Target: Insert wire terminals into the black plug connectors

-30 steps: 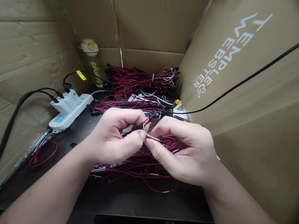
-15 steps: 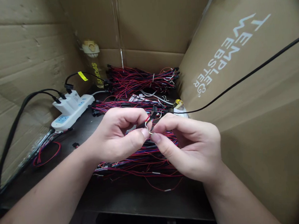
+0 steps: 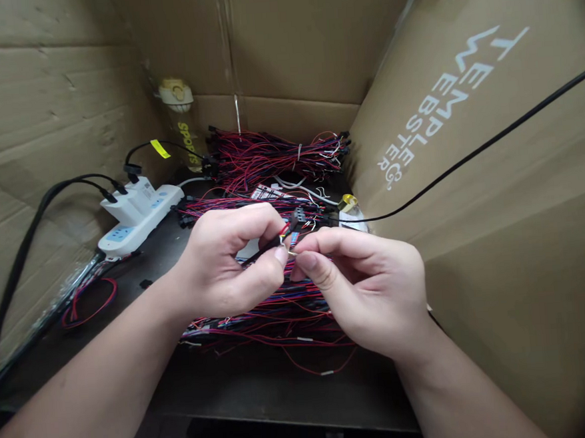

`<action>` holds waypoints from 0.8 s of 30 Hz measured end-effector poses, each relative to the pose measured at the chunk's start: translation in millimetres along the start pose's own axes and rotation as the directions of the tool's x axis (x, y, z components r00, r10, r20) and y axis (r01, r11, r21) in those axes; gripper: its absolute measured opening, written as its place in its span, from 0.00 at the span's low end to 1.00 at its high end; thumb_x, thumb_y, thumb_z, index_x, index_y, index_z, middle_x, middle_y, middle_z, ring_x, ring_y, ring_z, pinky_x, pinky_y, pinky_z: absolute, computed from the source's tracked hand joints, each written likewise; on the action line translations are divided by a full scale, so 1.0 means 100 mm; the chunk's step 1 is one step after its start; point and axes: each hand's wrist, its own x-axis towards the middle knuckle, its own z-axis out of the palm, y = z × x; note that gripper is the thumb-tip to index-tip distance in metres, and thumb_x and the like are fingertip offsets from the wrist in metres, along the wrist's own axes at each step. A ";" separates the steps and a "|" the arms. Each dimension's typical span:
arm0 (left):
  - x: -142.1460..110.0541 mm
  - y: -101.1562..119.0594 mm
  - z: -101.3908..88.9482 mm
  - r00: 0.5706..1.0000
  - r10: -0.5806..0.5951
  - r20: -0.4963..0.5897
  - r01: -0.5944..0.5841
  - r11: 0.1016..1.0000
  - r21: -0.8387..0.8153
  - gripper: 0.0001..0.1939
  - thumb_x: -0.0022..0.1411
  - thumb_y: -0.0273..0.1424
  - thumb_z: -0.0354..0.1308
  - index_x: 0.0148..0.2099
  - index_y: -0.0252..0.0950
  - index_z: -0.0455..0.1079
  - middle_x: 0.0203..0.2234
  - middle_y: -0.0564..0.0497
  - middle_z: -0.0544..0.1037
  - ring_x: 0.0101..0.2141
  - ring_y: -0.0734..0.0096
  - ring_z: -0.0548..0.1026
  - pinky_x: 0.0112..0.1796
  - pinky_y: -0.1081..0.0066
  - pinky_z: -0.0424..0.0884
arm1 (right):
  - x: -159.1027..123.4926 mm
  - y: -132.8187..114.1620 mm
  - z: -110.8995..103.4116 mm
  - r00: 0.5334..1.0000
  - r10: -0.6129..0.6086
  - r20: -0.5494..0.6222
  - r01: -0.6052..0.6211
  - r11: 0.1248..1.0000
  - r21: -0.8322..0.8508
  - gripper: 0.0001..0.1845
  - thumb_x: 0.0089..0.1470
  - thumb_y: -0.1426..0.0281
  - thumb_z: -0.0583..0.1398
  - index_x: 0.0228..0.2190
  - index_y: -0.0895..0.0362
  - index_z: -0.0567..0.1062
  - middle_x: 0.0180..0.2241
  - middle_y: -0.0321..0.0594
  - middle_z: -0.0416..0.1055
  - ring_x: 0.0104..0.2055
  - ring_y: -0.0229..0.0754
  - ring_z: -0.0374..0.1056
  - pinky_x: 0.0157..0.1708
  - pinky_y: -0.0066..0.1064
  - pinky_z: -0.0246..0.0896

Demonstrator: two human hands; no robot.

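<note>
My left hand (image 3: 240, 259) is closed, thumb against bent index finger, round a wire harness. Its black connector (image 3: 298, 217) sticks out past the fingertips, tilted up to the right, with red, yellow and white wires running into its back end. In a pinch between thumb and index finger, my right hand (image 3: 364, 284) grips the thin tip of a light wire (image 3: 291, 253) that comes out from beside the left thumb. The two hands are close together, fingertips a small gap apart. Below them lies a thick bundle of red, blue and black wires (image 3: 278, 303).
Behind my hands lies another tied wire bundle (image 3: 263, 157). A white power strip (image 3: 118, 241) with plugged-in adapters stands left, beside a bottle (image 3: 180, 123). Cardboard walls (image 3: 290, 39) surround the dark table (image 3: 264, 388). A black cable (image 3: 469, 160) crosses at right.
The right fingertips have moved slightly up, and more of the light wire shows between the hands. The connector has turned a little, so its end face shows more.
</note>
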 end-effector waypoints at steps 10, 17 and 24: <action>-0.01 -0.01 0.00 0.994 0.087 -0.070 -0.074 0.981 0.180 0.05 0.57 0.23 0.55 0.30 0.36 0.65 0.23 0.52 0.71 0.24 0.74 0.67 0.26 0.71 0.64 | -0.01 -0.01 0.00 0.998 0.052 0.017 -0.054 0.995 0.086 0.05 0.63 0.74 0.65 0.41 0.55 0.80 0.37 0.33 0.81 0.38 0.33 0.77 0.39 0.21 0.73; 0.00 0.01 0.00 0.998 0.057 -0.041 -0.049 0.983 0.177 0.05 0.59 0.24 0.54 0.30 0.36 0.66 0.22 0.52 0.70 0.23 0.74 0.66 0.25 0.71 0.63 | 0.04 0.04 -0.01 0.994 -0.112 -0.013 0.110 0.988 -0.112 0.04 0.58 0.78 0.66 0.35 0.59 0.78 0.34 0.36 0.79 0.37 0.35 0.75 0.43 0.27 0.72; -0.01 -0.01 -0.01 1.000 0.014 0.002 -0.014 0.993 0.121 0.05 0.61 0.24 0.54 0.31 0.35 0.66 0.22 0.53 0.68 0.23 0.74 0.65 0.24 0.70 0.60 | 0.05 0.05 -0.03 0.991 -0.130 0.030 0.131 0.991 -0.025 0.04 0.60 0.78 0.65 0.36 0.59 0.78 0.36 0.38 0.78 0.38 0.36 0.75 0.44 0.28 0.72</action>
